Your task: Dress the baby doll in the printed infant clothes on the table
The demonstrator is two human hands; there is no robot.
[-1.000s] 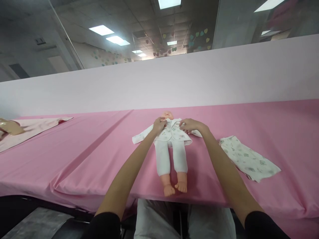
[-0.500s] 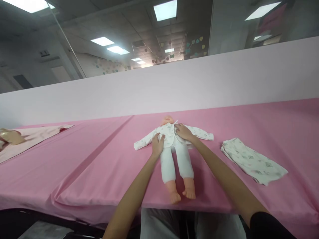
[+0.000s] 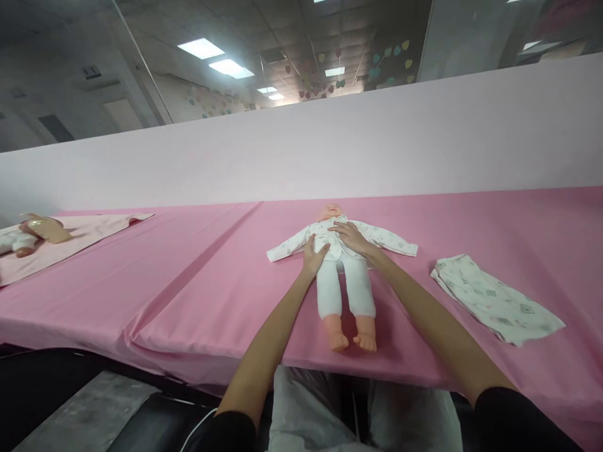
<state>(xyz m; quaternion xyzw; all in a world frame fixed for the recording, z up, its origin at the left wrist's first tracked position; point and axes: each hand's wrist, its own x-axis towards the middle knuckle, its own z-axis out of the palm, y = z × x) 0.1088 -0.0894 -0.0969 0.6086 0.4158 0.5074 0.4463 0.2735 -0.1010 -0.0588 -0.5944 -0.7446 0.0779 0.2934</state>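
Note:
A baby doll [image 3: 328,292] lies on its back on the pink-covered table, its feet toward me. It wears a white printed baby shirt [image 3: 334,250] whose sleeves stretch out to both sides. My left hand [image 3: 314,257] rests against the shirt's left side, thumb spread from the fingers. Across the chest lies my right hand [image 3: 353,238], its fingers stretched out flat over the shirt front. Neither hand visibly grips the cloth. To the right lie folded white printed baby pants [image 3: 497,300], untouched.
The pink cloth [image 3: 211,276] drapes over the table's front edge, with a raised crease to the left. At far left, a pale mat [image 3: 101,235] bears another doll [image 3: 51,231]. A low white wall [image 3: 301,154] with glass above stands behind.
The camera view has shifted, so the scene sits a little higher and further right. My right hand has gone from curled at the shirt's edge to lying flat across the chest.

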